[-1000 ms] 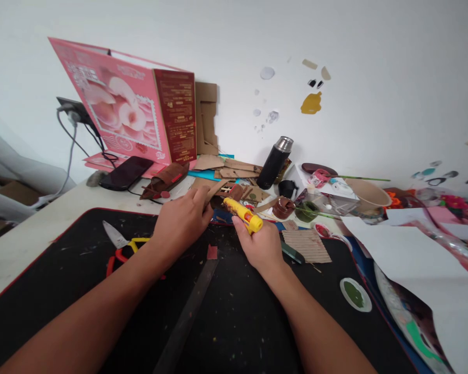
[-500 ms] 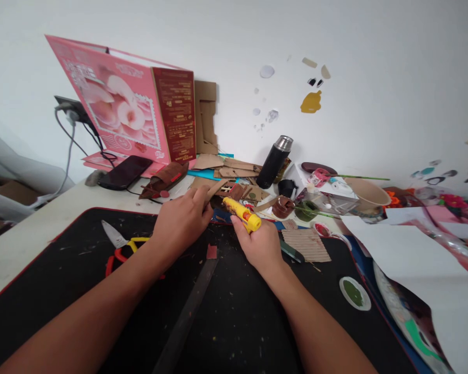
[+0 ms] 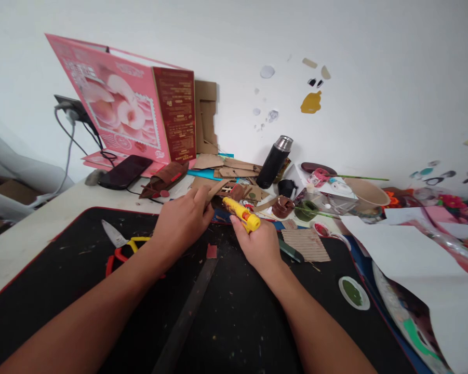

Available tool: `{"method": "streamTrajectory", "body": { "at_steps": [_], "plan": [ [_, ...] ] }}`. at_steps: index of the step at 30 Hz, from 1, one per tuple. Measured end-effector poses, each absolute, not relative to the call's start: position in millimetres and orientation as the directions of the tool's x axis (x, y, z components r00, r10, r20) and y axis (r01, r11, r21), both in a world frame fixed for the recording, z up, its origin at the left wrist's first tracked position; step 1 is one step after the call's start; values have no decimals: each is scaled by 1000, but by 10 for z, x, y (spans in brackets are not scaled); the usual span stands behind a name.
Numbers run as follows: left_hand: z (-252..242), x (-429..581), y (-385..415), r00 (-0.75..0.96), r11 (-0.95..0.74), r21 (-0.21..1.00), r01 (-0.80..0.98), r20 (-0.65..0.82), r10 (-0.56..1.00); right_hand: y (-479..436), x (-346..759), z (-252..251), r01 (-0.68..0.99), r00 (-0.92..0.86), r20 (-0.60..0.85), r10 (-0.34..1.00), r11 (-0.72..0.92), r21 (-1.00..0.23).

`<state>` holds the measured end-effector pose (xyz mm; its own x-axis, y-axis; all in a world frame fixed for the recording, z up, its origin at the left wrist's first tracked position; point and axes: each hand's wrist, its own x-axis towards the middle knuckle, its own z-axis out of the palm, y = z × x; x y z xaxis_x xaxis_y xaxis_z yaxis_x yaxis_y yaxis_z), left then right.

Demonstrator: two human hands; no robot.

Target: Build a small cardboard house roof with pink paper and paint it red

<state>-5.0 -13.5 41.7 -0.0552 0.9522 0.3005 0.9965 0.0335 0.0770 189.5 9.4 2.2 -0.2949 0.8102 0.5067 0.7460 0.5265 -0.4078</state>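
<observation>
My right hand is closed round a yellow glue gun whose nozzle points up and left toward a strip of brown cardboard. My left hand pinches that strip just left of the nozzle, fingers curled. Both hands hover over the far edge of a black cutting mat. A small red paper square lies on the mat between my wrists, beside a dark metal ruler.
Red and yellow scissors lie at the mat's left. A pink box, phone, black flask, cardboard scraps, corrugated piece, paint lid and paper cup crowd the back and right.
Hardly anything differs: both hands and the glue gun hold the same spot, with only a slight shift of the view.
</observation>
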Motion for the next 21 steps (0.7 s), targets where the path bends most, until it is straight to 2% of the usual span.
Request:
{"method": "streamTrajectory", "body": {
  "at_steps": [21],
  "plan": [
    [412,-35,-138,-51,12,130,991,303,952,82,1885,34,752,-310,461,831,511,-415]
  ]
}}
